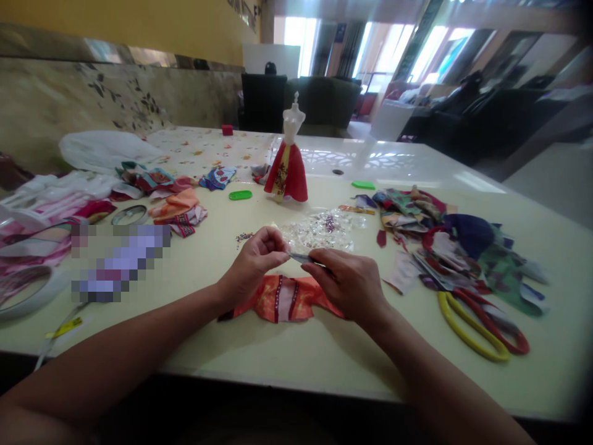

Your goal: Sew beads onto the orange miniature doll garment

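Note:
My right hand [347,278] is closed round a slim grey pointed tool that looks like tweezers [302,257], its tip aimed left. At that tip, the thumb and fingers of my left hand [262,256] are pinched together; whatever they hold is too small to make out. Below both hands lies a small orange doll jacket [290,300] with dark red trim and a pale middle panel, its sleeves partly hidden. Just beyond my hands are a clear plastic bag of small pale pieces [319,230] and a little pile of dark beads [244,237].
Farther back stands a white doll mannequin [293,120] in a red skirt. Fabric scraps [412,213] and yellow-and-red-handled scissors [477,334] lie right. Left are more cloth pieces [178,210], tape rolls [28,293] and a blurred-out object [123,262]. Green pieces [240,195] lie mid-table.

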`<state>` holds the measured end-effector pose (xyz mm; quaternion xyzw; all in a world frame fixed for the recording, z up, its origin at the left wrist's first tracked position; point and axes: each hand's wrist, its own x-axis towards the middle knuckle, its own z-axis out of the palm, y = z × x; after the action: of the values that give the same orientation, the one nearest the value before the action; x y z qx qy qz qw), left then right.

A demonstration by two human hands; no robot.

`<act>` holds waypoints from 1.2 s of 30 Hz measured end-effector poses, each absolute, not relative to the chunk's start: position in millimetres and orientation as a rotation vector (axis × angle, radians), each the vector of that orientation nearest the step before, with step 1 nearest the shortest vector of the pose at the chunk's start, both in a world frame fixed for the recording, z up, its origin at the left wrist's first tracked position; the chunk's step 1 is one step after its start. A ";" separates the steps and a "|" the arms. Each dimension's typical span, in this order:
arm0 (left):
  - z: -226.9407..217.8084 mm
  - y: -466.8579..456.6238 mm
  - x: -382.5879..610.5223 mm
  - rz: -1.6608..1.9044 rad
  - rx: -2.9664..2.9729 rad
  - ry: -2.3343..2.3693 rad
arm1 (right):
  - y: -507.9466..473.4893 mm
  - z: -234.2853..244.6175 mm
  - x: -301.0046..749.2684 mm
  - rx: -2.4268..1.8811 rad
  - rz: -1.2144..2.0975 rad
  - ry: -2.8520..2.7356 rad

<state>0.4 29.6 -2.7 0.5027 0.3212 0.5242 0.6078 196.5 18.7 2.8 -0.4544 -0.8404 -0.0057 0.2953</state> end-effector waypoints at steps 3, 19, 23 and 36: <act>-2.4 29.6 0.7 1.215 1.153 0.746 | 19.1 2.7 196.5 -1.211 0.016 -2.225; -1.4 28.4 1.5 1.191 1.090 0.700 | 19.7 7.1 196.3 -1.206 0.239 -2.194; -1.7 29.1 1.4 1.184 1.067 0.695 | 18.6 8.4 195.2 -1.255 0.311 -2.166; -0.2 30.4 1.0 1.167 1.053 0.678 | 23.1 9.6 193.5 -1.190 0.905 -1.970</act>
<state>1.0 30.4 -0.2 0.4644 0.2993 0.5147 0.6556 193.5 23.1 9.6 -0.4546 -0.7526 0.3455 0.3280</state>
